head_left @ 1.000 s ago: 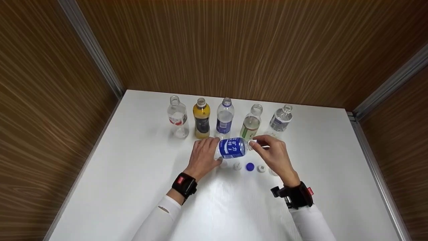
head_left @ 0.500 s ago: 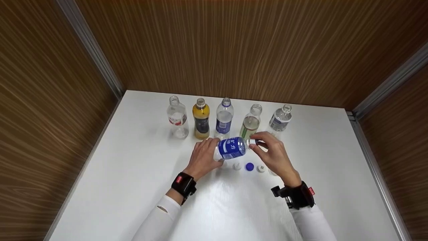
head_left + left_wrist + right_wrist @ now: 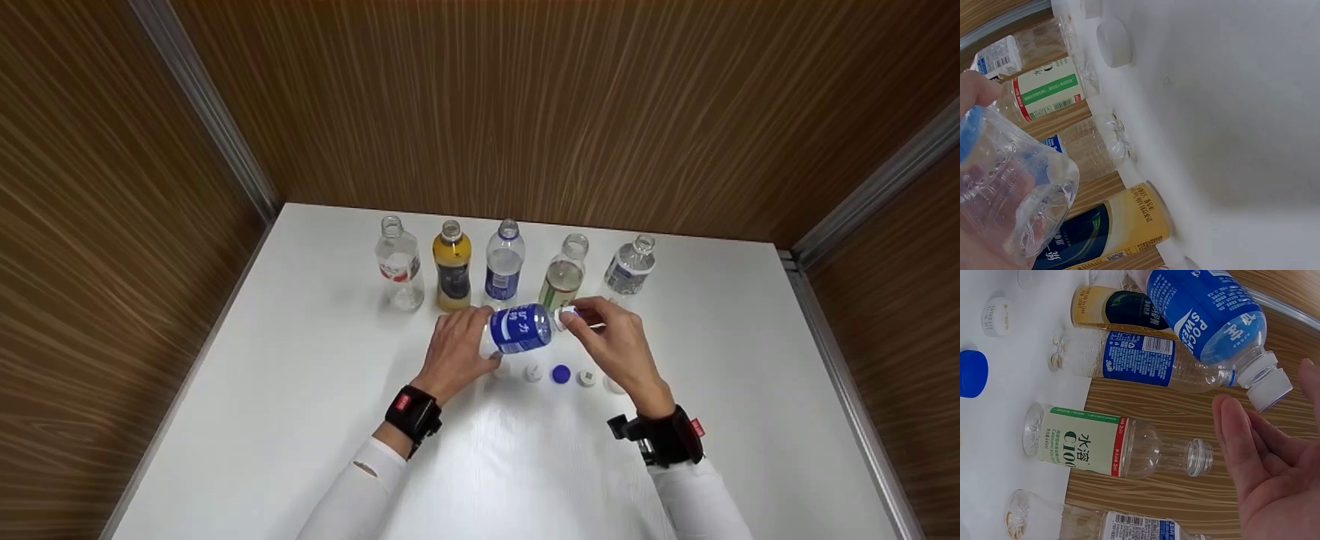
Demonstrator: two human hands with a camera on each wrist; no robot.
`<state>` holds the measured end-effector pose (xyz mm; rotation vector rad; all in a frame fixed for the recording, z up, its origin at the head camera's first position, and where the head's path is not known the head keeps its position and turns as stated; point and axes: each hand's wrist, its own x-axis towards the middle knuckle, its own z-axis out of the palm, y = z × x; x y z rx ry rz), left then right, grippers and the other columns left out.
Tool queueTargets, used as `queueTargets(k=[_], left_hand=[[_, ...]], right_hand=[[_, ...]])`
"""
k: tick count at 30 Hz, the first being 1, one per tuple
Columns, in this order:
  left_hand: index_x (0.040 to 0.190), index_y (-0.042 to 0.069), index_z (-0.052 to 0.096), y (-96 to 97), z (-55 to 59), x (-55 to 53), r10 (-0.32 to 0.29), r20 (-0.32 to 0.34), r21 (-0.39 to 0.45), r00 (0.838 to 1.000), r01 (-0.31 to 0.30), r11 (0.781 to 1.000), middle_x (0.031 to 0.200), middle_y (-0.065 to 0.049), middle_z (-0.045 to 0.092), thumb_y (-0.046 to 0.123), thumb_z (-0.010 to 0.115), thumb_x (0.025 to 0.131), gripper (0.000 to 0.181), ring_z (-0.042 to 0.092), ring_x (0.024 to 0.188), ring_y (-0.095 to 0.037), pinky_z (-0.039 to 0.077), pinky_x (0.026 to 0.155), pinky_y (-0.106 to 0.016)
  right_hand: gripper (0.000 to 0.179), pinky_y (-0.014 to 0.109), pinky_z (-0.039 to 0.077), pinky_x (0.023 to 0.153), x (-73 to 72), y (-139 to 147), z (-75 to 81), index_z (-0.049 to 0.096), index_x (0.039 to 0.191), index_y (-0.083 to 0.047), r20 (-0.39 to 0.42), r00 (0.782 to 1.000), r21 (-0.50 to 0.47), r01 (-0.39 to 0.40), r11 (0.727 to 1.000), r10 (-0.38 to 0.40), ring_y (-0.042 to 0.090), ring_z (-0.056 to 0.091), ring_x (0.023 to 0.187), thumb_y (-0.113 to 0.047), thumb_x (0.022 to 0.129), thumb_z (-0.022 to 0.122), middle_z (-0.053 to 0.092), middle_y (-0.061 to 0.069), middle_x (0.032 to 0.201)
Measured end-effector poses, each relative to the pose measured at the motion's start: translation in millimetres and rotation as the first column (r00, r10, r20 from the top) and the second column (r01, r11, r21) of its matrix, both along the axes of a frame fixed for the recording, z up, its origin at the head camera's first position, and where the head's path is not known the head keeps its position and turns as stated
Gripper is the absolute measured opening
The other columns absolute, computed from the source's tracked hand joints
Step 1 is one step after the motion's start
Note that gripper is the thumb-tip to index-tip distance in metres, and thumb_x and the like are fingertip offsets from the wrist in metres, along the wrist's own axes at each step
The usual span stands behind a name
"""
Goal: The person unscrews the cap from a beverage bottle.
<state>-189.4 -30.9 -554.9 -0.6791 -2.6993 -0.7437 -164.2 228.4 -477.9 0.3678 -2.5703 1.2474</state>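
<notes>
My left hand (image 3: 456,345) grips a clear sports drink bottle (image 3: 520,328) with a blue label, tilted sideways with its neck to the right. In the left wrist view its see-through base (image 3: 1044,197) shows droplets. A white cap (image 3: 1270,389) sits at the bottle's mouth, with some neck visible below it. My right hand (image 3: 619,345) is at the cap. In the right wrist view the fingers (image 3: 1233,430) lie on one side of the cap and the thumb (image 3: 1310,385) on the other, with small gaps between.
Behind, uncapped bottles stand in a row: a clear one (image 3: 400,262), a yellow one (image 3: 452,247), a blue-labelled one (image 3: 504,259), a green-labelled one (image 3: 562,275) and another clear one (image 3: 630,268). Several loose caps, including a blue cap (image 3: 561,373), lie in front on the white table (image 3: 300,375).
The right fingers and thumb have shifted round the cap. The bottle has tilted slightly, its neck end rising a little in the view. The standing bottles and loose caps keep their places.
</notes>
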Motion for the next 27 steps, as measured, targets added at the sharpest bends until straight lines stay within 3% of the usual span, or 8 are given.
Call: queueTargets(k=[7,18,23,27], left_hand=[[0.135,0.008,0.056,0.3,-1.6,0.4,-0.007,0.022,-0.011,1.000,0.008,1.000,0.121,-0.009,0.066,0.030,0.092,0.073,0.075,0.062,0.113,-0.026,0.047,0.097,-0.045],[0.137,0.008,0.055,-1.6,1.2,-0.9,-0.028,0.071,0.018,0.997,0.027,0.999,0.123,-0.009,0.066,0.030,0.093,0.073,0.077,0.062,0.114,-0.026,0.047,0.097,-0.045],[0.138,0.007,0.054,-1.7,-0.8,-0.3,-0.033,0.084,0.028,0.996,0.031,0.999,0.124,-0.009,0.066,0.031,0.092,0.074,0.078,0.061,0.116,-0.026,0.046,0.101,-0.046],[0.138,0.007,0.055,-1.5,-1.3,0.0,-0.036,0.081,0.036,0.996,0.033,0.999,0.124,-0.008,0.066,0.031,0.092,0.074,0.077,0.061,0.116,-0.026,0.046,0.101,-0.045]], right_hand=[[0.027,0.027,0.060,0.078,0.6,3.3,0.8,0.072,0.115,0.003,-0.014,0.998,-0.022,-0.069,0.997,0.068,0.020,0.071,0.088,-0.012,0.093,0.078,0.074,0.009,0.101],[0.031,0.043,0.059,0.089,1.7,8.0,2.6,0.069,0.123,0.001,-0.023,0.979,-0.075,-0.202,0.976,0.201,0.028,0.070,0.107,-0.005,0.093,0.076,0.070,0.011,0.116],[0.033,0.042,0.058,0.092,1.9,7.9,4.9,0.066,0.124,0.000,-0.057,0.969,-0.047,-0.245,0.968,0.242,0.028,0.068,0.112,0.001,0.092,0.075,0.069,0.011,0.119],[0.034,0.034,0.056,0.095,2.1,8.4,6.6,0.065,0.125,0.001,-0.087,0.958,-0.024,-0.275,0.961,0.272,0.027,0.067,0.114,0.005,0.092,0.073,0.068,0.010,0.121]])
